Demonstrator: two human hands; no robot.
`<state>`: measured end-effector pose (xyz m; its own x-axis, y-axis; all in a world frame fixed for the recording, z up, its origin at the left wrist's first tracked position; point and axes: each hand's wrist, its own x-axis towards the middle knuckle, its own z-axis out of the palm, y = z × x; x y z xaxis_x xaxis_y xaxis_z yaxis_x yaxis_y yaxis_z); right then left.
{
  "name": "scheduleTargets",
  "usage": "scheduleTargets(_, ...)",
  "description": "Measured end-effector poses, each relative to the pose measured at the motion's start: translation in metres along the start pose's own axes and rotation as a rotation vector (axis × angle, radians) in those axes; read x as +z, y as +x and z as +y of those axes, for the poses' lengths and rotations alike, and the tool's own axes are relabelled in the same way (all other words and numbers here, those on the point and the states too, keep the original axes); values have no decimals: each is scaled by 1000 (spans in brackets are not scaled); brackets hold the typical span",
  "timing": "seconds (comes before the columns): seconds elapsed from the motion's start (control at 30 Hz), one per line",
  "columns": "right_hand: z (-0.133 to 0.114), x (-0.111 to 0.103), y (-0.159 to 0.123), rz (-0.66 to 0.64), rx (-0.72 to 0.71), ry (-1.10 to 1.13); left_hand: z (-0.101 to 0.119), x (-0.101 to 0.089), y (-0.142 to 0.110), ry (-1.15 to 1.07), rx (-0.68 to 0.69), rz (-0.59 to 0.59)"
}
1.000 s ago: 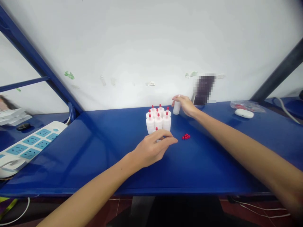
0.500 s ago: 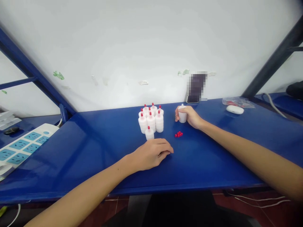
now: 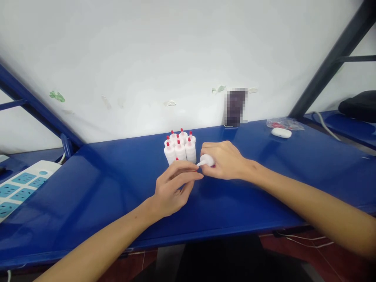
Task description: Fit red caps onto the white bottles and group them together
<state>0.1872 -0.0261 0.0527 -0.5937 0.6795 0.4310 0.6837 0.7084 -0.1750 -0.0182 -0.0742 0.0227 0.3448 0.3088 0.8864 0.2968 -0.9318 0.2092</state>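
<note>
My right hand (image 3: 225, 160) is wrapped round a small white bottle (image 3: 206, 160), tipped on its side with its bare nozzle pointing left. The fingertips of my left hand (image 3: 173, 188) are pinched together right at that nozzle; whether they hold anything is hidden. Just behind both hands stands a tight cluster of white bottles with red caps (image 3: 179, 147) on the blue table (image 3: 111, 184). The pile of loose red caps is covered by my right hand.
A white power strip (image 3: 20, 188) lies at the left edge. A pixelated dark object (image 3: 235, 107) leans on the white wall at the back. A white case (image 3: 281, 132) and a clear bag (image 3: 283, 123) lie far right. Blue and dark frame struts rise on both sides.
My right hand brought the uncapped bottle from the back toward me and laid it sideways. My left hand rose off the table and closed on the nozzle. The view shifted right.
</note>
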Motion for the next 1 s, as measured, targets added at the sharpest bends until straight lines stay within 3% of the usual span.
scheduleTargets(0.1, -7, 3, -1, -66, -20, 18, 0, -1, 0, 43, 18, 41)
scheduleTargets(0.3, -4, 9, -4, -114, -97, 69, -5, 1, -2, 1, 19, -58)
scheduleTargets(0.47, -6, 5, -4, -145, -142, 151, -4, 0, -1, -17, 54, -75)
scheduleTargets(0.67, -11, 11, -4, -132, -27, 222, -5, -1, -2, -20, 112, -68)
scheduleTargets(0.83, -14, 14, -4, -121, -10, 262, -7, 2, -1, -26, 51, -32)
scheduleTargets(1.0, -4, 11, -2, -71, -78, 290, -7, -4, 5, -21, -23, 27)
